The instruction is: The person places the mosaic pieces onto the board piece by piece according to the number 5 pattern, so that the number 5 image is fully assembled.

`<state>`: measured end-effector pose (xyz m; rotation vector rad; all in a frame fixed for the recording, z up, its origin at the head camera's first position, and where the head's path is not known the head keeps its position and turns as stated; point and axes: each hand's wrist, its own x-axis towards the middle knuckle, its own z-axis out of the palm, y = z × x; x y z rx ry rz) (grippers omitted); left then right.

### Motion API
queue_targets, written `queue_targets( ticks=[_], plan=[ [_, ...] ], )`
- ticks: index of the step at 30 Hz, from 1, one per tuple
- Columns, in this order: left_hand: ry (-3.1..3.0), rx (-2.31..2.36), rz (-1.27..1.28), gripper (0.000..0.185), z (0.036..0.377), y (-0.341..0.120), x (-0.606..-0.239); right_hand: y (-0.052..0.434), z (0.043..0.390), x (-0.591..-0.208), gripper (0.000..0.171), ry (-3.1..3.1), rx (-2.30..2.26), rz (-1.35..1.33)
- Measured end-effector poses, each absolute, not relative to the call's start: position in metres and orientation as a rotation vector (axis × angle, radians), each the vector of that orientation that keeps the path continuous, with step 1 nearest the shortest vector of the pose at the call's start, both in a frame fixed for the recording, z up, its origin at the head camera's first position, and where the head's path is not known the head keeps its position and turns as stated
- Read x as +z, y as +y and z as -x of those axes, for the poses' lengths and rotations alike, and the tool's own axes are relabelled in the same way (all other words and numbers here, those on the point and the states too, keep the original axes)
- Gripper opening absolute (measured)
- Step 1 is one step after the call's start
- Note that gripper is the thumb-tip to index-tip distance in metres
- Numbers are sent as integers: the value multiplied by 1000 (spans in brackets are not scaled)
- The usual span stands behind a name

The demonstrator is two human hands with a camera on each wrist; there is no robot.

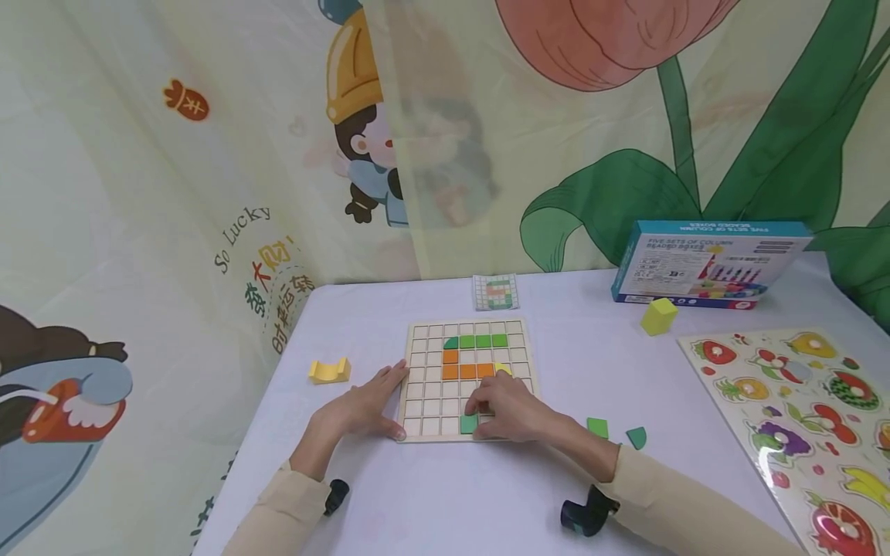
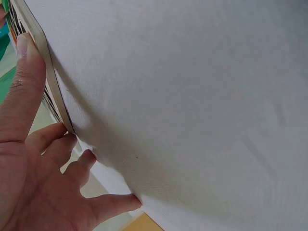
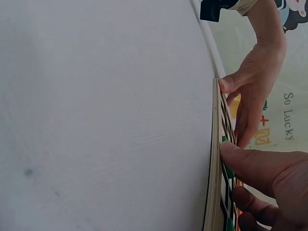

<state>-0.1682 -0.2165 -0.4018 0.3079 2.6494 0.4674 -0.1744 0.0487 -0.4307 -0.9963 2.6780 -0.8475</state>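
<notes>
A wooden grid board (image 1: 424, 426) lies on the table with orange tiles (image 1: 467, 371), light green tiles (image 1: 484, 340) and part of a yellow tile (image 1: 502, 368) in its squares. My left hand (image 1: 365, 400) steadies its left edge with fingers spread; in the left wrist view the thumb (image 2: 29, 82) rests along the rim. Low on the board, my right hand (image 1: 511, 407) has its thumb and curled fingers around a green square tile (image 1: 469, 424). In the right wrist view the thumb (image 3: 250, 161) overlaps green at the near rim. The palm hides squares beneath it.
Right of the board lie a green square tile (image 1: 597, 427) and a green quarter-round tile (image 1: 636, 438). A pattern card (image 1: 496, 293) is behind it, a yellow block (image 1: 330, 371) to its left. Further right are a yellow prism (image 1: 658, 316), a box (image 1: 709, 266) and a fruit puzzle board (image 1: 799, 401).
</notes>
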Motion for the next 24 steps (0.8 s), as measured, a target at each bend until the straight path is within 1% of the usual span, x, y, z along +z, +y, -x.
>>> queue_targets(
  ticks=[5, 9, 13, 17, 22, 24],
  plan=[
    [2647, 481, -314, 105, 167, -217, -403, 54, 173, -431, 21, 2655, -874, 980],
    [2644, 479, -331, 104, 168, -217, -404, 73, 175, -428, 21, 2617, -923, 939],
    [2646, 462, -337, 103, 169, -216, -404, 107, 180, -422, 23, 2612, -939, 843],
    [2651, 454, -314, 104, 169, -216, -404, 151, 183, -419, 26, 2631, -941, 703],
    [2649, 455, -308, 104, 169, -216, -402, 203, 175, -425, 30, 2653, -895, 558],
    [2649, 451, -305, 104, 170, -217, -401, 218, 170, -429, 32, 2666, -863, 539]
  ],
)
